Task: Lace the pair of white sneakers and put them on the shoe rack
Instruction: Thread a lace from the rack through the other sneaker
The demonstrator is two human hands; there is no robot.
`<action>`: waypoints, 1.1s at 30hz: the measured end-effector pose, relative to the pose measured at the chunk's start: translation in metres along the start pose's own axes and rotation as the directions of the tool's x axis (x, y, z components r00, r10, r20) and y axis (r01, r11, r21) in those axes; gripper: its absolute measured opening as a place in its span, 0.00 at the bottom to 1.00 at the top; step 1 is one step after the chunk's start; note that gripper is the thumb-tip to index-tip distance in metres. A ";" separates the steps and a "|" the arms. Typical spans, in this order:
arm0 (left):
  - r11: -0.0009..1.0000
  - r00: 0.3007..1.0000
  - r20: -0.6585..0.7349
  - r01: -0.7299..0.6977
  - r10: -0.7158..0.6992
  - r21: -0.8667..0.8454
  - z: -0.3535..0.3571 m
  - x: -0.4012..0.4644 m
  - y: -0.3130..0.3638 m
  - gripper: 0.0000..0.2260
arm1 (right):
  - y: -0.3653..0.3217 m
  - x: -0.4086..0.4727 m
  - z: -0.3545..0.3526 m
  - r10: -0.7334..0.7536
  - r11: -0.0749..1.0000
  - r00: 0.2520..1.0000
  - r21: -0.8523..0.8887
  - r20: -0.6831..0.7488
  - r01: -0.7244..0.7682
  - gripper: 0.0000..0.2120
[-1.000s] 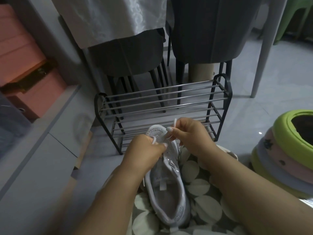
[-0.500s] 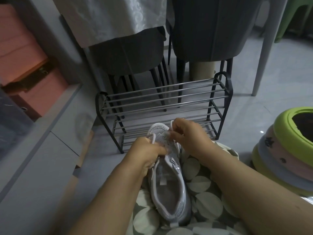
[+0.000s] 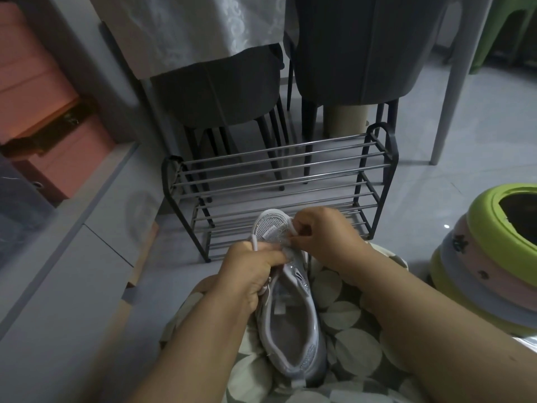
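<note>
One white sneaker lies on my lap, toe pointing away toward the black wire shoe rack. My left hand grips the sneaker's left side near the eyelets, with a loop of white lace coming out above its fingers. My right hand pinches the other lace end at the toe-side eyelets on the right. The second sneaker is not in view. Both shelves of the rack hold nothing.
Two dark chairs and a table leg stand behind the rack. A grey cabinet runs along the left with pink boxes behind it. Stacked plastic stools sit at the right. My lap is covered in spotted fabric.
My right hand has dropped lower onto the toe-side eyelets with the lace end. My left hand has slid down the shoe's left side. The sneaker has barely moved.
</note>
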State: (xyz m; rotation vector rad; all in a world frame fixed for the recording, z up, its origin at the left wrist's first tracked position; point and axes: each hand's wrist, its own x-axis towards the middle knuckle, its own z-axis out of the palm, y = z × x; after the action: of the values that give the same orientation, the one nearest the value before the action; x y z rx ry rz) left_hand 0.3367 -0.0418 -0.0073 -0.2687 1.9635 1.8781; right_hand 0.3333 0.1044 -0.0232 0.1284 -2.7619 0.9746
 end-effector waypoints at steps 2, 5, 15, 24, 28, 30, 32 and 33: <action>1.000 1.000 -0.009 -0.009 0.009 0.012 0.000 0.000 -0.001 0.05 | 0.002 0.002 0.003 0.043 0.998 0.999 0.053 0.003 -0.043 0.14; 1.000 1.000 -0.020 -0.003 0.003 0.019 0.001 0.004 -0.005 0.03 | 0.001 0.003 0.007 0.112 0.982 0.993 0.149 0.027 -0.115 0.16; 0.981 0.974 0.122 0.195 -0.191 -0.023 -0.011 0.011 0.004 0.16 | -0.004 0.000 0.007 0.242 0.908 0.957 0.311 0.159 -0.281 0.22; 0.976 0.956 0.202 0.196 -0.211 0.090 -0.016 0.022 0.008 0.22 | -0.011 0.002 0.000 0.222 0.888 0.897 0.301 0.381 -0.348 0.22; 0.972 0.964 0.187 0.153 -0.186 0.181 -0.016 0.023 0.008 0.19 | -0.011 0.004 -0.006 0.246 0.866 0.856 0.295 0.455 -0.405 0.15; 0.973 0.977 0.156 0.115 -0.148 0.202 -0.015 0.022 0.007 0.15 | -0.010 0.005 -0.008 0.246 0.853 0.843 0.306 0.479 -0.423 0.13; 0.977 0.989 0.124 0.059 -0.085 0.204 -0.013 0.021 0.004 0.11 | -0.008 0.005 -0.008 0.238 0.849 0.839 0.315 0.490 -0.424 0.14; 0.978 0.993 0.112 0.016 -0.040 0.207 -0.013 0.021 0.000 0.08 | -0.008 0.005 -0.008 0.233 0.847 0.838 0.320 0.493 -0.424 0.14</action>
State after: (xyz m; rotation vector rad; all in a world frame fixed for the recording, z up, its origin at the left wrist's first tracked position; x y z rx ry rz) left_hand 0.3157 -0.0512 -0.0155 -0.1232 2.0433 1.6179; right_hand 0.3311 0.1034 -0.0111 -0.0987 -2.9763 1.8410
